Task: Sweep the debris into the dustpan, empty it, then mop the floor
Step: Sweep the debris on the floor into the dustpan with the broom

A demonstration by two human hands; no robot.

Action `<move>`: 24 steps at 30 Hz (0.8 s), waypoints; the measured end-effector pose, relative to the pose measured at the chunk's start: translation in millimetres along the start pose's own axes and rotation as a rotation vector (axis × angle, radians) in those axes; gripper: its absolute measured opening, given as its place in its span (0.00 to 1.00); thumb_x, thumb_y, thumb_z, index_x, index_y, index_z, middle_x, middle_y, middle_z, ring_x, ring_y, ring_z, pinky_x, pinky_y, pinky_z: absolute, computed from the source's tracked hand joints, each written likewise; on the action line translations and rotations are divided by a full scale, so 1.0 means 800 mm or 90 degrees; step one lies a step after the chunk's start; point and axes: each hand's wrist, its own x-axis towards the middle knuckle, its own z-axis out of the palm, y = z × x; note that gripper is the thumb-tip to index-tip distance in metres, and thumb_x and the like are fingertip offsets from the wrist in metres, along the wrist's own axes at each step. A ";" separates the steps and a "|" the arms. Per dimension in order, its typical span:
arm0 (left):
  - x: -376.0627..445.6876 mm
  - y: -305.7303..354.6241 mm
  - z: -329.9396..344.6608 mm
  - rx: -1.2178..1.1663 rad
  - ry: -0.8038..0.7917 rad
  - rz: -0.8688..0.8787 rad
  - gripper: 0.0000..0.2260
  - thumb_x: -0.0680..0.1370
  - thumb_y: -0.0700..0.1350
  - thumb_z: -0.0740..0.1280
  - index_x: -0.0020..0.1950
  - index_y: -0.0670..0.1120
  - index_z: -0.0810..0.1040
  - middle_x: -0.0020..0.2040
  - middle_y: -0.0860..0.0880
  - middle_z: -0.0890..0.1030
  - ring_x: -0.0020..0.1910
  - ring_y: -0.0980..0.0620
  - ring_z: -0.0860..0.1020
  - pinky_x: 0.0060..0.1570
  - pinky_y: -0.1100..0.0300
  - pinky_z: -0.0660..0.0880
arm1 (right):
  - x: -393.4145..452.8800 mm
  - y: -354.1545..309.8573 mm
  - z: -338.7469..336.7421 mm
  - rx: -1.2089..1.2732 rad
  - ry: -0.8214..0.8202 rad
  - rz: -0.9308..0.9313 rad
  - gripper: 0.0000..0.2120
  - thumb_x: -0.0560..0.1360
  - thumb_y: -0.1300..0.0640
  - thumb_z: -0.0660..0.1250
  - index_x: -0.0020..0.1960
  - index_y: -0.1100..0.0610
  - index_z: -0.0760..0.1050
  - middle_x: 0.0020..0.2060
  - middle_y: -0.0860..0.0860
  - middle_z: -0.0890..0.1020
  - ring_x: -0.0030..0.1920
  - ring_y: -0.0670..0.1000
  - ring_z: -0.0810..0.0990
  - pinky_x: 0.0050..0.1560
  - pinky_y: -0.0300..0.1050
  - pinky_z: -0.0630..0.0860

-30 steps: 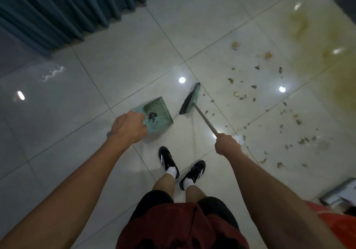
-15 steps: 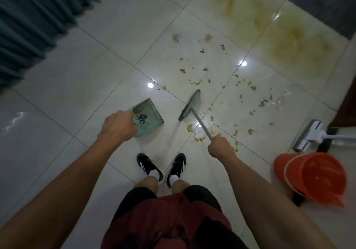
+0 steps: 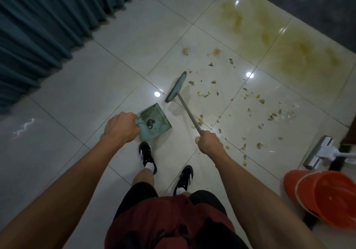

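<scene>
A person's left hand [image 3: 123, 127] grips the green dustpan [image 3: 154, 120] by its handle while the right hand [image 3: 209, 143] holds the broom [image 3: 176, 87] shaft. Both tools look light and rigid. Dry debris [image 3: 204, 94] lies scattered just beyond the broom across the glossy, yellow-stained tiled floor [image 3: 115, 79], beside teal curtains [image 3: 38, 27].

Dim indoor view, lit from overhead.

Small ceiling lights glare as white spots on the glossy floor [image 3: 81, 98], one beside the broom [image 3: 176, 87], others toward the far right corner. The curtain [image 3: 38, 27] and near edges fall dark. Soft shadows trail the broom and dustpan [image 3: 154, 121]. Wide-angle bending stretches the arms and tile lines; the debris [image 3: 250, 102] looks slightly soft.
</scene>
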 end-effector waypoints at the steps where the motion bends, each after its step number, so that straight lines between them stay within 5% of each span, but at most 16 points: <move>1: 0.007 -0.014 -0.004 0.001 -0.003 -0.004 0.09 0.72 0.48 0.65 0.49 0.54 0.82 0.35 0.52 0.76 0.29 0.51 0.72 0.28 0.63 0.64 | 0.008 -0.017 0.002 0.003 0.002 -0.006 0.17 0.78 0.58 0.58 0.64 0.56 0.74 0.52 0.55 0.80 0.49 0.57 0.81 0.49 0.51 0.80; 5: 0.047 -0.075 -0.021 0.008 -0.012 -0.020 0.12 0.72 0.48 0.64 0.53 0.54 0.82 0.42 0.48 0.82 0.34 0.48 0.75 0.32 0.61 0.69 | 0.042 -0.092 0.012 -0.013 0.010 -0.027 0.16 0.78 0.59 0.57 0.64 0.55 0.74 0.46 0.52 0.77 0.45 0.55 0.78 0.41 0.47 0.75; 9: 0.093 -0.136 -0.038 0.012 -0.010 -0.028 0.15 0.72 0.49 0.62 0.54 0.53 0.83 0.42 0.46 0.81 0.35 0.44 0.77 0.35 0.59 0.72 | 0.080 -0.178 0.021 -0.018 -0.009 -0.048 0.17 0.78 0.59 0.57 0.65 0.55 0.74 0.52 0.55 0.80 0.48 0.57 0.80 0.45 0.48 0.76; 16: 0.168 -0.215 -0.072 0.028 -0.026 -0.018 0.16 0.74 0.50 0.63 0.60 0.57 0.82 0.46 0.46 0.83 0.41 0.42 0.81 0.38 0.58 0.72 | 0.146 -0.308 0.018 -0.029 -0.029 -0.069 0.15 0.81 0.59 0.57 0.66 0.54 0.73 0.45 0.53 0.75 0.41 0.56 0.77 0.40 0.48 0.78; 24: 0.220 -0.206 -0.105 0.063 -0.045 0.050 0.12 0.73 0.49 0.64 0.53 0.51 0.83 0.43 0.45 0.81 0.40 0.40 0.81 0.40 0.56 0.77 | 0.162 -0.294 0.008 -0.104 -0.040 0.010 0.17 0.80 0.61 0.59 0.68 0.58 0.71 0.55 0.56 0.79 0.51 0.56 0.80 0.42 0.48 0.73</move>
